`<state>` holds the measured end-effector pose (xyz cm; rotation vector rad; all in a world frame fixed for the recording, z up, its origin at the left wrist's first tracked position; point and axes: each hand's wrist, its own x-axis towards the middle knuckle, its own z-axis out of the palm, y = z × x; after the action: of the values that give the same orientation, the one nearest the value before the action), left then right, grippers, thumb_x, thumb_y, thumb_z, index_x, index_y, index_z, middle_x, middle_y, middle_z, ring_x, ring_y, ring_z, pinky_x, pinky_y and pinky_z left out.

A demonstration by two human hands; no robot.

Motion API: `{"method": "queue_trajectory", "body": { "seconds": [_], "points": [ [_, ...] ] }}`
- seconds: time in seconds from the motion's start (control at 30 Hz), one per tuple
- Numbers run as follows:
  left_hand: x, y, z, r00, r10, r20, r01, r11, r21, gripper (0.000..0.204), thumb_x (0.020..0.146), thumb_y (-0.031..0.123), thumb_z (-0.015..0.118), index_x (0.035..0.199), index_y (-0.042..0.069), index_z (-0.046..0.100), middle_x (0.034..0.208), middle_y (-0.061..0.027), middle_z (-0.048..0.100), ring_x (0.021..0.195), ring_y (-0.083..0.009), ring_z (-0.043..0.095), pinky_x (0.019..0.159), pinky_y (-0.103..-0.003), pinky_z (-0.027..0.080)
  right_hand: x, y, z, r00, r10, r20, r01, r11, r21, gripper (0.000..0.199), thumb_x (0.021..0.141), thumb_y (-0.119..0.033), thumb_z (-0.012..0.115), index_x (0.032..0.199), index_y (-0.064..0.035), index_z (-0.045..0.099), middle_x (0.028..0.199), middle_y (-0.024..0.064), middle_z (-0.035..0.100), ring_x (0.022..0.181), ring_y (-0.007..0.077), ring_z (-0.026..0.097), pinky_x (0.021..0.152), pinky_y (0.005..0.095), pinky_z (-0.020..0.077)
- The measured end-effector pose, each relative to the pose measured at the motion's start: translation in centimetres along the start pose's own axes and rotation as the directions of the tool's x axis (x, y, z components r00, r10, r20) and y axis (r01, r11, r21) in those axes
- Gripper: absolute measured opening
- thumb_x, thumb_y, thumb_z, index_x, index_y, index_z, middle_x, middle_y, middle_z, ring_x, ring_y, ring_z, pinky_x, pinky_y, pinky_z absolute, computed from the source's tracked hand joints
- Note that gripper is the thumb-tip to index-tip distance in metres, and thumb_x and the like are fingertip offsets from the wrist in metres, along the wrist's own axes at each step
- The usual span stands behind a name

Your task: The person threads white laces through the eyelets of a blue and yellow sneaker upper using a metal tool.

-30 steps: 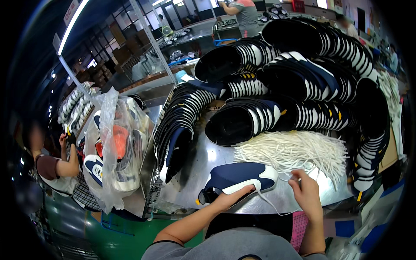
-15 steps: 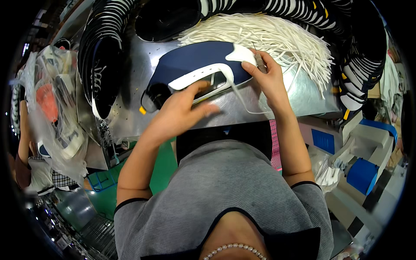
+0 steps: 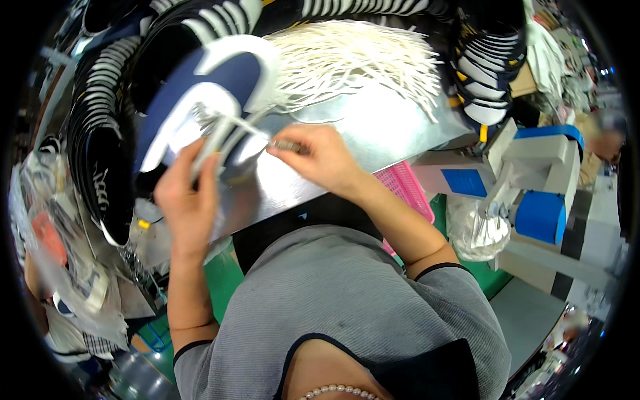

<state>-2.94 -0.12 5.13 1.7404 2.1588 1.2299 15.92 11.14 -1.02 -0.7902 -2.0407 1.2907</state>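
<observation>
A navy and white shoe upper (image 3: 235,81) stands tilted over the metal table, blurred by motion. My left hand (image 3: 189,200) is closed on the near edge of its white eyelet strip, thumb and fingers pinching it. In my right hand (image 3: 325,160) is a small tool with a short brownish handle (image 3: 291,146), its thin end pointing left at the upper. A white shoelace (image 3: 248,125) stretches from the eyelets toward the tool's tip; whether it is hooked there is too blurred to tell. Behind lies a thick bundle of white laces (image 3: 353,67).
Stacked dark shoe uppers line the table at the left (image 3: 100,153) and the right (image 3: 483,73). A grey and blue machine (image 3: 540,160) stands at the right, near a pink basket (image 3: 408,190). Clear plastic bags (image 3: 63,240) hang at the left.
The view has turned rightward. The upper now stands tilted up, gripped by my left hand at the eyelet strip. My right hand has let go of the upper's end and holds the tool by the lace.
</observation>
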Motion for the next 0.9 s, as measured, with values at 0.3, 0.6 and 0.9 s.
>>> {"method": "queue_trajectory", "body": {
  "seconds": [0.3, 0.6, 0.9],
  "points": [
    [5.4, 2.3, -6.4, 0.927, -0.125, -0.355, -0.001, 0.942, -0.335, 0.020, 0.092, 0.008, 0.072, 0.110, -0.001, 0.070, 0.099, -0.0052, 0.070, 0.085, -0.0089, 0.062, 0.078, -0.022, 0.049, -10.9, -2.5, -7.2, 0.967, 0.114, 0.228, -0.036, 0.946, -0.322, 0.010, 0.088, -0.016, 0.067, 0.091, -0.0063, 0.069, 0.079, 0.0068, 0.061, 0.073, 0.0265, 0.062, 0.064, 0.0362, 0.0485],
    [0.0, -2.7, 2.3, 0.797, -0.075, 0.600, -0.013, 0.990, 0.142, 0.027, 0.089, 0.015, 0.072, 0.111, 0.002, 0.068, 0.084, -0.0141, 0.070, 0.070, -0.0203, 0.067, 0.068, -0.032, 0.053, -7.2, -2.6, -5.2, 0.910, 0.414, 0.029, -0.392, 0.836, 0.384, 0.015, 0.087, -0.007, 0.073, 0.100, 0.0010, 0.073, 0.090, 0.0068, 0.073, 0.080, 0.0085, 0.065, 0.073, 0.0220, 0.0511],
    [0.8, 0.9, 1.3, 0.777, -0.020, 0.629, -0.066, 0.991, 0.114, 0.028, 0.095, 0.014, 0.064, 0.118, -0.001, 0.065, 0.106, -0.0192, 0.068, 0.093, -0.0322, 0.067, 0.085, -0.036, 0.051, 1.1, -1.0, -2.2, 0.993, 0.115, -0.018, -0.096, 0.898, 0.430, 0.019, 0.088, -0.005, 0.074, 0.105, 0.0014, 0.072, 0.094, 0.0025, 0.071, 0.089, 0.0080, 0.063, 0.083, 0.0232, 0.0503]
  ]
}}
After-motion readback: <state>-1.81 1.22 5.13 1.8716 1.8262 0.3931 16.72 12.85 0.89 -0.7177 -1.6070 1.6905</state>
